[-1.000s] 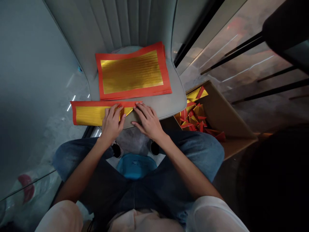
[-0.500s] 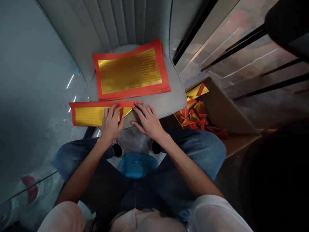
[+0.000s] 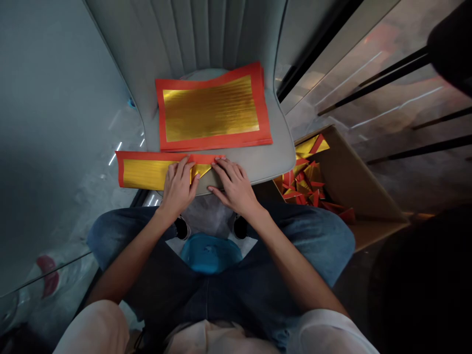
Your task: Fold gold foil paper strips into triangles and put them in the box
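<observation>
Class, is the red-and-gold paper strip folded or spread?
Partly: beside the left hand a folded gold triangle shows; the strip's left end lies flat.

The left hand point(image 3: 179, 187) and right hand point(image 3: 234, 186) pressed a folded red-bordered gold paper strip point(image 3: 145, 173) at the front edge of a grey padded seat point(image 3: 258, 164), below a stack of red-bordered gold paper sheets point(image 3: 210, 108). Red-and-gold paper triangles point(image 3: 302, 182) lay in a cardboard box point(image 3: 350, 182) beyond the seat's right edge.

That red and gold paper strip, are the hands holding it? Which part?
Yes, the left hand and right hand hold the red and gold paper strip at its folded right end, pressing down from above.
</observation>
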`<state>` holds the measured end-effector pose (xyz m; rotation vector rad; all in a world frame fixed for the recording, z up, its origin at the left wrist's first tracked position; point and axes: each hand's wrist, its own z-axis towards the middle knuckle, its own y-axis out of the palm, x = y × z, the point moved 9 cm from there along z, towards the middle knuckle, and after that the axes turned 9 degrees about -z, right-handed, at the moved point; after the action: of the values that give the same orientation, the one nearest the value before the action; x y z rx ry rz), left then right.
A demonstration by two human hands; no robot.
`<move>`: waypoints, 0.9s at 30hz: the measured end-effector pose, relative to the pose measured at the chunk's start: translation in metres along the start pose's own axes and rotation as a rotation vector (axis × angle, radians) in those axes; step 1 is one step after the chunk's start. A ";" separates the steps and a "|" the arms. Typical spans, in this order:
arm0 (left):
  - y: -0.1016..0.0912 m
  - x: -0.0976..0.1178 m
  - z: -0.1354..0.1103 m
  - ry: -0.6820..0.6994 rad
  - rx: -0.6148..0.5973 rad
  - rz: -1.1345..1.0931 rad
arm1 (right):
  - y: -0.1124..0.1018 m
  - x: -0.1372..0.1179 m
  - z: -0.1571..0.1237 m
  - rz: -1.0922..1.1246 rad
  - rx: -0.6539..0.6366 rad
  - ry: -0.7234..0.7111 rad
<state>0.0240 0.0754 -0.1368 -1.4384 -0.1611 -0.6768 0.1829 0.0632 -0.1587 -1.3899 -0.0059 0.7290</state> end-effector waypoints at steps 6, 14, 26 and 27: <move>0.000 -0.001 -0.001 -0.005 0.007 0.003 | -0.001 -0.001 0.000 -0.002 -0.003 -0.005; 0.001 -0.002 0.000 -0.017 0.000 0.002 | -0.001 0.000 0.001 -0.006 -0.021 -0.004; 0.008 -0.004 -0.003 -0.046 0.005 0.089 | 0.002 -0.004 0.001 -0.053 -0.029 -0.011; 0.008 -0.004 -0.003 -0.050 0.008 0.092 | 0.003 -0.004 0.001 -0.057 -0.034 -0.008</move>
<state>0.0238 0.0735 -0.1467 -1.4468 -0.1359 -0.5646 0.1781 0.0617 -0.1594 -1.4134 -0.0642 0.6892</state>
